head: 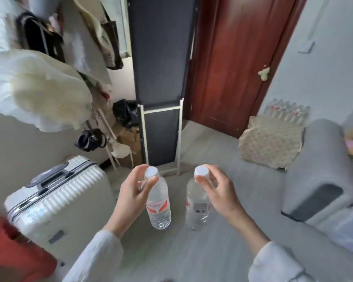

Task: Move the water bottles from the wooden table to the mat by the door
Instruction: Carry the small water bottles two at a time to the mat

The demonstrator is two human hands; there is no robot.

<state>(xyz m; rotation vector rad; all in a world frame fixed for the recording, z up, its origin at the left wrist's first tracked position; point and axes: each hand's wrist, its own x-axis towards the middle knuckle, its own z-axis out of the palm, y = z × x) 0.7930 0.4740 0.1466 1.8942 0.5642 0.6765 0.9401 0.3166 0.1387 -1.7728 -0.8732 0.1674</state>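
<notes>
The dark red door (238,64) is the fixed mark here, and a strip of bare grey floor (212,151) runs from the person up to its foot. Far left of the door, a white ribbed suitcase (57,202) hems that strip in, with a red thing at its near corner cut off by the frame's edge. Nearer the door, a tall black panel (161,78) in a pale frame stands just left of it.

Two clear water bottles hang in the air over the floor, well short of the door. The left hand (135,192) pinches the neck of the left bottle (159,202) below its white cap; the right hand (216,192) pinches the cap of the right bottle (197,206). Both fingers' grips partly hide the necks.

Right of the door lies one patterned mat (271,143), its far edge touching the wall. Behind it stands what may be a pack of more bottles, too blurred to count. A grey sofa arm (322,159) closes the right side.
</notes>
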